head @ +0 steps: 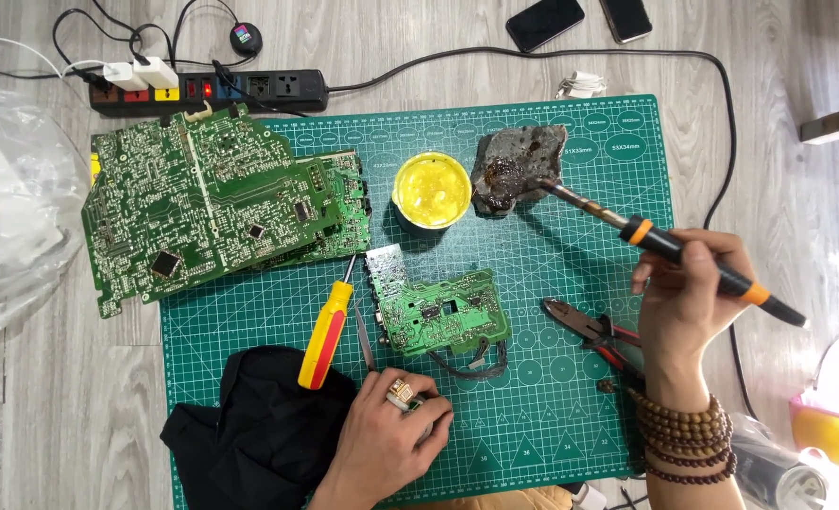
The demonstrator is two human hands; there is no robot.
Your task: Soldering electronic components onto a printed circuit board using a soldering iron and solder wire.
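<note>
My right hand [686, 300] holds a soldering iron [670, 246] with a black and orange handle. Its tip touches a dark, stained sponge [514, 168] at the back of the green cutting mat [552, 397]. My left hand [391, 439], with a ring on one finger, rests on the mat's front part, fingers curled around thin tweezers [364, 340]. The tweezers point up toward a small green circuit board [436, 312] lying just beyond the hand. A yellow tin of flux [432, 191] stands left of the sponge.
Large circuit boards [207, 203] are stacked at the mat's left. A yellow and red screwdriver [329, 332], black cloth [259, 425], red-handled pliers [594, 332], a power strip [210, 91], two phones [544, 21], a plastic bag [8, 212] and cables lie around.
</note>
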